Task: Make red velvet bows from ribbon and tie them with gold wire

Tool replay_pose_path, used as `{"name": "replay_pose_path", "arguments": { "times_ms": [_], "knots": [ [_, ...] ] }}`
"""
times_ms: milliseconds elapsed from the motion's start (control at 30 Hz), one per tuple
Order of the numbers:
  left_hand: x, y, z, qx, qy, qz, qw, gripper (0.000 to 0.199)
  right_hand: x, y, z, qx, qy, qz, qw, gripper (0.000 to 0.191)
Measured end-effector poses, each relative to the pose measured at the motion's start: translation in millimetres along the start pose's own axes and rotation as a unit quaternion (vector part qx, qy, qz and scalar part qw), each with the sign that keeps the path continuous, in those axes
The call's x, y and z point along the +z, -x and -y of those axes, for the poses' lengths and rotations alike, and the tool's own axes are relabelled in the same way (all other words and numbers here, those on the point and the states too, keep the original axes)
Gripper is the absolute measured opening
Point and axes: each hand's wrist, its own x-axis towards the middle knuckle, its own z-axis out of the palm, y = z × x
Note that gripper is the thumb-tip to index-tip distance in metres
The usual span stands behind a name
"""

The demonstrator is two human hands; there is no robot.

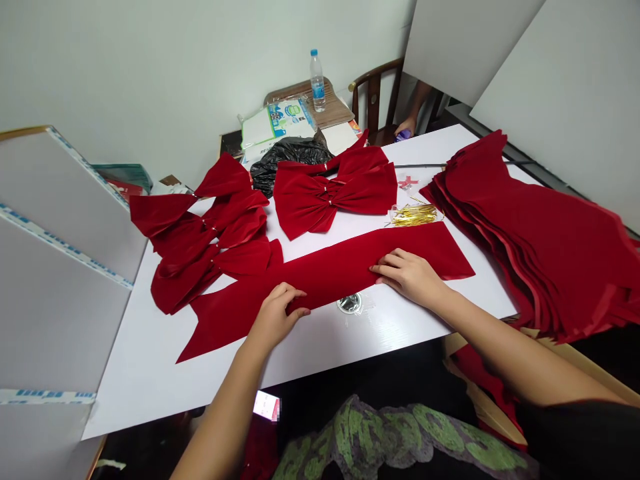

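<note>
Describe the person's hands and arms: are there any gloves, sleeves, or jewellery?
The left hand and right hand are bare, with no gloves, rings, or watch visible. The bare forearms have no cables or markings. A black fabric sleeve, it seems, shows at the upper right arm.

Right there at the lower right of the frame, a black sleeve (pixel 575 443) ends high on a bare right arm (pixel 500 347). The left arm (pixel 220 427) comes up bare from the bottom edge, and beside it, grey fabric with green patches (pixel 390 433), worn or not, can't tell.
</note>
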Motion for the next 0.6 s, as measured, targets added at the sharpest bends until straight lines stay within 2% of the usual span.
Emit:
{"name": "replay_pose_path", "arguments": {
  "times_ms": [100, 200, 333, 500, 600],
  "knots": [
    [-2.6, -3.4, 8.0, 0.004, -0.010, -0.012, 1.000, 0.025, 0.6, 0.0, -3.5, -0.006, -0.021, 0.000, 1.000, 0.026],
    [-4.8, -5.2, 12.0, 0.024, -0.030, -0.030, 0.999, 0.025, -1.0, -0.7, -4.9, -0.009, -0.021, 0.005, 1.000, 0.031],
    [-5.4, -6.5, 11.4, 0.037, -0.072, -0.040, 0.996, 0.023, -2.7, -3.3, -3.8, -0.018, -0.015, 0.011, 1.000, 0.031],
    [-5.1, -7.0, 8.8, 0.033, -0.102, -0.047, 0.993, 0.020, 0.1, -6.0, -3.3, -0.027, -0.066, 0.016, 0.997, 0.028],
    [-4.7, -6.9, 7.4, 0.036, -0.105, -0.059, 0.992, 0.015, 1.2, -7.6, -2.6, -0.014, -0.039, 0.012, 0.999, 0.027]
  ]
}}
